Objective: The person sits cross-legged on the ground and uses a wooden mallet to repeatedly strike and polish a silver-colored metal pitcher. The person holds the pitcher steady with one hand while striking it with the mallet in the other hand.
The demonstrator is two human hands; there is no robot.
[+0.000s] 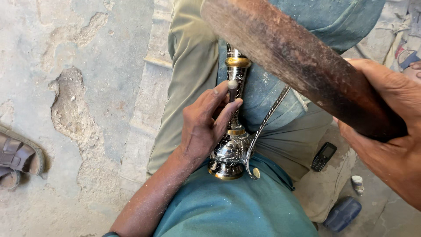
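Note:
An engraved brass and dark metal vessel (231, 147) with a long neck and a curved handle lies along my lap, base toward me. My left hand (206, 125) rests on its neck and pinches a short metal punch (232, 89) upright against it. Raised at the upper right, my right hand (390, 127) grips a thick, worn wooden mallet handle (298, 61) that slants across the frame above the vessel.
A small black phone (324, 156) lies on the cloth by my right leg, with a small white bottle (358, 184) and a blue object (342, 213) on the ground nearby. A sandal (17, 158) sits at the left edge on cracked concrete floor (79, 109).

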